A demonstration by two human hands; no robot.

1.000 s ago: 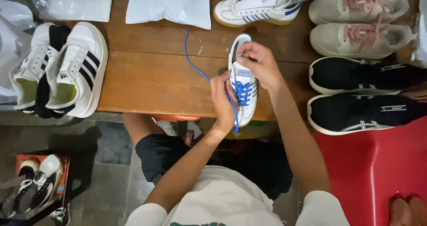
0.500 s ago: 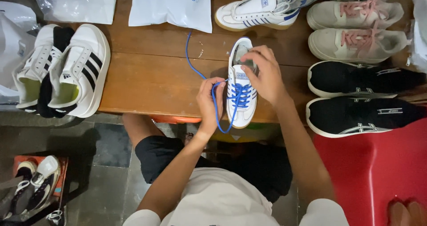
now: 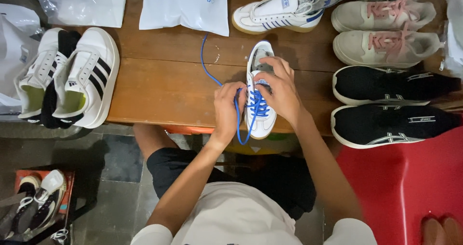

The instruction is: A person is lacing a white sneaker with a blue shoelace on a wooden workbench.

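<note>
A white sneaker (image 3: 261,119) lies toe toward me on the wooden table (image 3: 159,91), near its front edge. A blue lace (image 3: 206,66) is threaded across its eyelets; one end trails up the table to the left, and a loop hangs over the edge below my left hand. My left hand (image 3: 226,105) pinches the lace at the shoe's left side. My right hand (image 3: 282,91) rests on the shoe's upper part, fingers at the top eyelets and tongue, covering them.
White sneakers with black stripes (image 3: 72,76) sit at the table's left end. Black sneakers (image 3: 390,105), beige ones with pink laces (image 3: 386,33) and a white-and-blue sneaker (image 3: 279,11) lie right and behind. Plastic bags (image 3: 185,6) at the back. A red surface (image 3: 410,187) lower right.
My left hand has moved up from below the toe to the shoe's left side, drawing the lace with it. My right hand stays on the upper eyelets.
</note>
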